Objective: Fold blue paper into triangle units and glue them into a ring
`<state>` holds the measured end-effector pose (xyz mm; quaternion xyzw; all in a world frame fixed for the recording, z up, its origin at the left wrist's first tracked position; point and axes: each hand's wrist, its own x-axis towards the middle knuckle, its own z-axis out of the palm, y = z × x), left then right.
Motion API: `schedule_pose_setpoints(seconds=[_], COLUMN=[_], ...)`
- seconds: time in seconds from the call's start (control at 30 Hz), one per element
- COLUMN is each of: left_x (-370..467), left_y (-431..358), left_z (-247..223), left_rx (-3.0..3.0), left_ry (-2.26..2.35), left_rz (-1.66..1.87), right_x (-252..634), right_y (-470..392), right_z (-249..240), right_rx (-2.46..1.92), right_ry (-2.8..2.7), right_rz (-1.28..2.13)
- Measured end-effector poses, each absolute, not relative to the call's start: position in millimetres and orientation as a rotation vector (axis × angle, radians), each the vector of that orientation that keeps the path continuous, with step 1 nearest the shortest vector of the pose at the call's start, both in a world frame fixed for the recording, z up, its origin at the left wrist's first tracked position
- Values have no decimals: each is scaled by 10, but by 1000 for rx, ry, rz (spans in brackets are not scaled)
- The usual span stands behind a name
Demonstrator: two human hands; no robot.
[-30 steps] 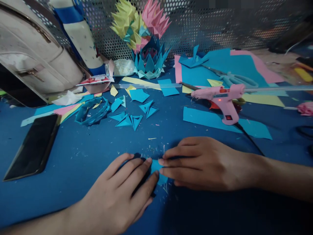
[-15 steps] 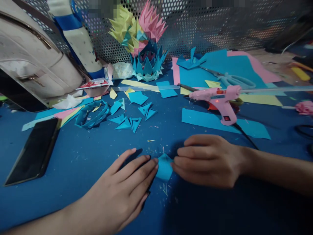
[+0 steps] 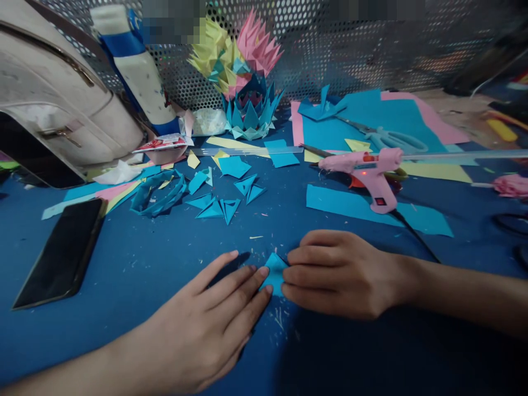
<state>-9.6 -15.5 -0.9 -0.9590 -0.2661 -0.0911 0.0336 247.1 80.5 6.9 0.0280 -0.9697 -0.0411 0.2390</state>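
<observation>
A small piece of blue paper (image 3: 274, 268), folded to a point at its far end, lies on the dark blue tabletop between my hands. My left hand (image 3: 214, 313) rests flat from the left, fingers stretched out and fingertips pressing on the paper's left edge. From the other side my right hand (image 3: 342, 275) has its fingers curled and closed at the right edge of the same piece; its thumb is hidden. Beyond them lie several folded blue paper triangles (image 3: 210, 208), and a blue paper ring (image 3: 159, 193) is to their left.
A pink glue gun (image 3: 377, 173) with a lit red light sits on a blue paper strip (image 3: 429, 217). Light-blue scissors (image 3: 396, 138) lie on blue and pink sheets. Folded paper flowers (image 3: 251, 107) stand at the back. A phone (image 3: 60, 253) and beige bag (image 3: 74, 93) are left.
My right hand has shifted slightly left, nearer my left hand. The paper between them now shows a larger, flatter peak, and my left fingertips reach further onto it.
</observation>
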Motion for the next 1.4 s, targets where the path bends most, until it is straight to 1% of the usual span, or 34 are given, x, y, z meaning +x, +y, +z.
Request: schedule_pose_setpoints(seconds=[0.13, 0.33, 0.5, 0.67, 0.8, 0.93, 1.17, 1.4], left_x=[-117, -109, -92, -101, -98, -73, -48, -49], left_y=[-174, -116, -69, -56, -46, -52, -68, -55], left_z=[-21, 20, -12, -101, -97, -25, 36, 28], left_rx=[-2953, -3034, -3013, -2975, -2978, -2989, -2970, -2994], left_ry=[-771, -814, -917, -895, -870, -878, -859, -851], left_rz=[-359, -356, -343, -362, -367, -357, -283, -261], right_x=[2507, 2573, 2569, 2497, 2450, 2427, 2406, 2403], right_y=[908, 1086, 1067, 956, 893, 845, 805, 789], right_z=[77, -6, -6, 14, -24, -57, -107, -110], right_rx=[88, 93, -134, -425, -551, -616, -580, -589], right_ry=[-2725, -2756, -2783, -2734, -2689, -2710, -2762, -2795], right_rz=[26, 449, 654, 811, 811, 705, 455, 391])
